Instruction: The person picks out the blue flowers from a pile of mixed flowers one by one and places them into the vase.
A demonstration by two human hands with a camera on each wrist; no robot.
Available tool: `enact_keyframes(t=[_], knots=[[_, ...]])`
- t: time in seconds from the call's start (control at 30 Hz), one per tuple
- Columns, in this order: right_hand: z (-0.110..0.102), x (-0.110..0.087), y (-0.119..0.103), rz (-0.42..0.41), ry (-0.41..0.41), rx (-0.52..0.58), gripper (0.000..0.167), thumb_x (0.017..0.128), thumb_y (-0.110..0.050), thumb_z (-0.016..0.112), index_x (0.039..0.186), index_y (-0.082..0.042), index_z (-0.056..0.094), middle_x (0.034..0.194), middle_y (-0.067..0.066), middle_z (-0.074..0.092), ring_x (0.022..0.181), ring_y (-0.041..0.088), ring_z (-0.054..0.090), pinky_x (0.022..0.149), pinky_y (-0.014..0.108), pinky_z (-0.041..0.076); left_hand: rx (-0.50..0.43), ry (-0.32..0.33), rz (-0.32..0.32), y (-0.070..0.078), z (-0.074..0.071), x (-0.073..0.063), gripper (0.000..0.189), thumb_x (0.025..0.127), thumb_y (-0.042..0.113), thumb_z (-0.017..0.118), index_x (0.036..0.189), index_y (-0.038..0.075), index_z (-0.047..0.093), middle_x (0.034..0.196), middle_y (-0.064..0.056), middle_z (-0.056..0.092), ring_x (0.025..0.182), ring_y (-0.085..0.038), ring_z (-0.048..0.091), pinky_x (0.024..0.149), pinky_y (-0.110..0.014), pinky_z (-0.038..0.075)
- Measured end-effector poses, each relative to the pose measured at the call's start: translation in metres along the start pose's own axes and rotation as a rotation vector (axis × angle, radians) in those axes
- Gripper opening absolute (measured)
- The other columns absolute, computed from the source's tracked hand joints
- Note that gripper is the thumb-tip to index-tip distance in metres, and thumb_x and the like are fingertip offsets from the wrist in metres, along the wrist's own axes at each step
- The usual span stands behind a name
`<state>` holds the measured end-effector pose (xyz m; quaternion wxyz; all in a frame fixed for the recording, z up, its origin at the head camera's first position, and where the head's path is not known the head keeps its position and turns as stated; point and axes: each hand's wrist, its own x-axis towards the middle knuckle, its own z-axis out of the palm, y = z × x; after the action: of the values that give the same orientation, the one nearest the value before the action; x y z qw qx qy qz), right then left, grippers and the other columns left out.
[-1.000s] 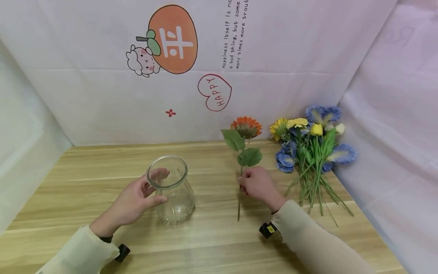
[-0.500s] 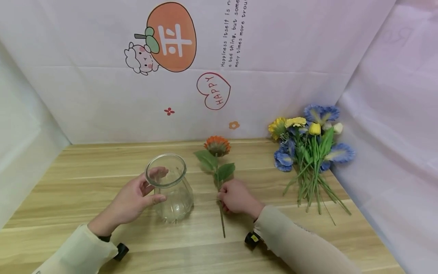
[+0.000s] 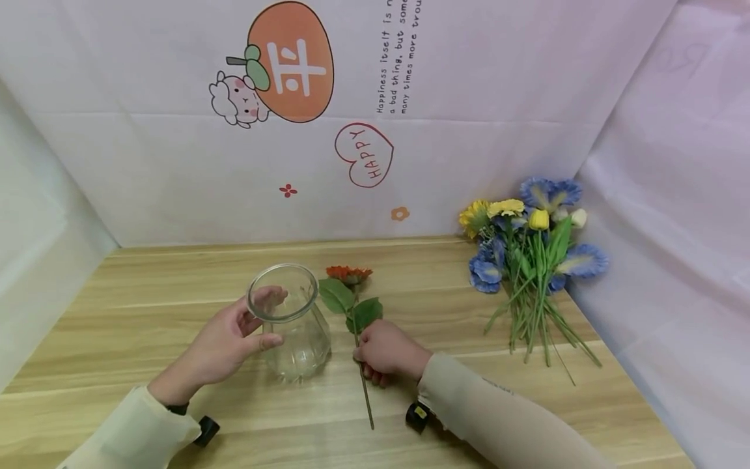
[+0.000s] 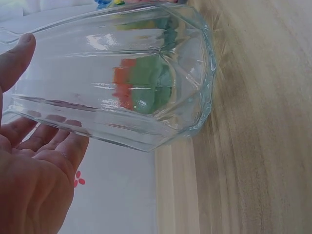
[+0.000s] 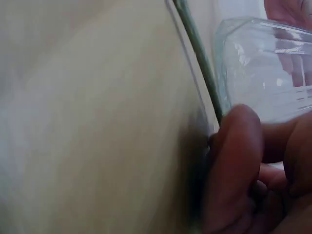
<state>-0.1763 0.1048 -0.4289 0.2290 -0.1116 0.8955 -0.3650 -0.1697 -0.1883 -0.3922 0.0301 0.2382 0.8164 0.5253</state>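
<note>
A clear glass vase (image 3: 299,345) stands upright on the table. My left hand (image 3: 225,342) holds it near the neck, thumb on the near side and fingers round the far side; the left wrist view shows the thumb and fingers (image 4: 44,139) against the glass (image 4: 83,73). Just right of the vase, my right hand (image 3: 387,352) pinches the stem of an orange sunflower (image 3: 349,275) with two green leaves (image 3: 366,312). The flower lies low with its head leaning toward the vase, and its stem end points toward me. In the right wrist view the stem (image 5: 200,53) runs from the curled fingers (image 5: 239,146).
At the right of the wooden table (image 3: 176,286) lies a pile of flowers (image 3: 536,260), blue, yellow and white, with their stems toward me. A printed white cloth (image 3: 457,163) hangs behind the table, and plain cloth hangs at both sides.
My right hand has carried the orange sunflower left and toward me, close to the vase, and its head has dropped lower. The left hand and the vase stay in place.
</note>
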Motion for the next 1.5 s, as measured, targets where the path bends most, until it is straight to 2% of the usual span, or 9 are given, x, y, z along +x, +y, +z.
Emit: enact_keyframes(t=[0.13, 0.23, 0.57, 0.77, 0.93, 1.1, 1.27, 1.4, 1.5], knots=[[0.000, 0.003, -0.001, -0.050, 0.023, -0.214, 0.047, 0.096, -0.018, 0.063, 0.052, -0.014, 0.047, 0.044, -0.004, 0.048, 0.039, 0.012, 0.044, 0.044, 0.026, 0.041, 0.001, -0.003, -0.012, 0.000, -0.001, -0.001, 0.071, 0.086, 0.021, 0.080, 0.147, 0.009, 0.046, 0.147, -0.004, 0.050, 0.136, -0.022, 0.043, 0.107, -0.037, 0.037], [0.000, 0.003, 0.000, -0.079, 0.015, -0.279, 0.049, 0.097, -0.023, 0.064, 0.052, -0.015, 0.047, 0.043, -0.006, 0.045, 0.040, 0.011, 0.043, 0.045, 0.025, 0.039, 0.001, 0.001, -0.016, -0.001, -0.001, -0.001, 0.070, 0.086, 0.022, 0.080, 0.146, 0.009, 0.046, 0.147, -0.005, 0.050, 0.135, -0.023, 0.043, 0.106, -0.038, 0.038], [-0.028, -0.008, 0.015, -0.110, 0.046, -0.211, 0.043, 0.100, -0.028, 0.062, 0.061, -0.014, 0.053, 0.052, -0.004, 0.048, 0.046, 0.012, 0.045, 0.047, 0.029, 0.041, -0.021, 0.020, -0.011, 0.001, -0.002, -0.005, 0.071, 0.085, 0.016, 0.081, 0.146, 0.004, 0.045, 0.147, -0.009, 0.049, 0.134, -0.026, 0.044, 0.102, -0.015, 0.037], [-0.067, -0.018, 0.035, -0.017, 0.144, -0.059, 0.035, 0.104, -0.027, 0.056, 0.077, -0.007, 0.066, 0.060, 0.007, 0.058, 0.048, 0.018, 0.050, 0.048, 0.033, 0.045, -0.001, 0.011, -0.005, 0.001, -0.002, -0.006, 0.070, 0.087, 0.018, 0.080, 0.146, 0.006, 0.045, 0.146, -0.009, 0.050, 0.134, -0.026, 0.045, 0.101, -0.015, 0.038], [-0.112, -0.034, 0.057, 0.090, 0.257, 0.069, 0.029, 0.106, -0.023, 0.050, 0.104, 0.000, 0.067, 0.090, 0.016, 0.066, 0.066, 0.026, 0.063, 0.057, 0.039, 0.054, -0.009, 0.009, -0.015, 0.001, -0.001, -0.005, 0.071, 0.086, 0.018, 0.080, 0.146, 0.006, 0.045, 0.146, -0.009, 0.050, 0.133, -0.025, 0.046, 0.101, -0.016, 0.038], [-0.156, -0.060, 0.088, 0.133, 0.366, -0.055, 0.040, 0.106, -0.026, 0.051, 0.134, 0.002, 0.058, 0.114, 0.020, 0.064, 0.091, 0.032, 0.066, 0.069, 0.042, 0.055, 0.000, 0.010, -0.012, 0.000, 0.000, -0.003, 0.072, 0.086, 0.018, 0.081, 0.146, 0.005, 0.045, 0.146, -0.010, 0.050, 0.133, -0.026, 0.046, 0.101, -0.017, 0.039], [-0.188, -0.087, 0.114, 0.204, 0.455, -0.168, 0.051, 0.105, -0.033, 0.049, 0.140, 0.005, 0.050, 0.134, 0.028, 0.053, 0.113, 0.045, 0.054, 0.082, 0.054, 0.051, 0.001, 0.011, -0.008, 0.000, 0.001, -0.003, 0.073, 0.086, 0.018, 0.080, 0.147, 0.004, 0.044, 0.146, -0.010, 0.050, 0.133, -0.027, 0.046, 0.101, -0.018, 0.039], [-0.207, -0.102, 0.133, 0.239, 0.502, -0.254, 0.050, 0.105, -0.030, 0.050, 0.135, 0.010, 0.053, 0.131, 0.033, 0.052, 0.110, 0.050, 0.054, 0.080, 0.059, 0.049, -0.008, 0.013, -0.003, 0.001, 0.001, -0.002, 0.074, 0.085, 0.017, 0.081, 0.147, 0.002, 0.043, 0.147, -0.010, 0.049, 0.133, -0.026, 0.046, 0.101, -0.017, 0.038], [-0.213, -0.109, 0.147, 0.268, 0.487, -0.337, 0.037, 0.104, -0.027, 0.052, 0.107, 0.007, 0.066, 0.094, 0.027, 0.063, 0.079, 0.040, 0.059, 0.064, 0.049, 0.049, -0.016, 0.010, 0.001, 0.001, 0.002, -0.002, 0.074, 0.085, 0.016, 0.081, 0.147, 0.002, 0.043, 0.147, -0.010, 0.049, 0.133, -0.025, 0.046, 0.101, -0.017, 0.039]])
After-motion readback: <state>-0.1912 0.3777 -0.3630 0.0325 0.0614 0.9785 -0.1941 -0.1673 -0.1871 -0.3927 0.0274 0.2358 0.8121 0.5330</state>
